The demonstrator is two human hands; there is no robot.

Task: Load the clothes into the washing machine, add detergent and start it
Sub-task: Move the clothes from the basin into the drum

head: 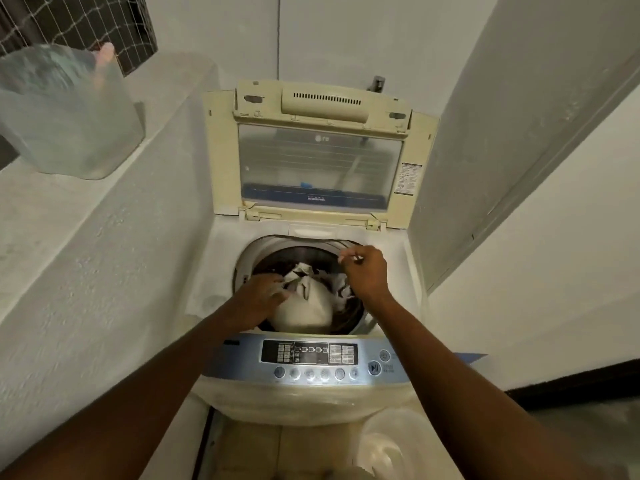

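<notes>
Fingers of the left hand press down among the clothes in the drum, grasping white cloth, while the right hand hovers over the drum's right rim with fingertips pinched on something small I cannot make out. Both reach into the washing machine, its lid raised upright behind and its control panel nearest the person; a translucent container sits on the ledge at left.

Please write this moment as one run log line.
phase: loading | left hand: on white cloth in steel drum | right hand: above drum | cream lid: open
</notes>
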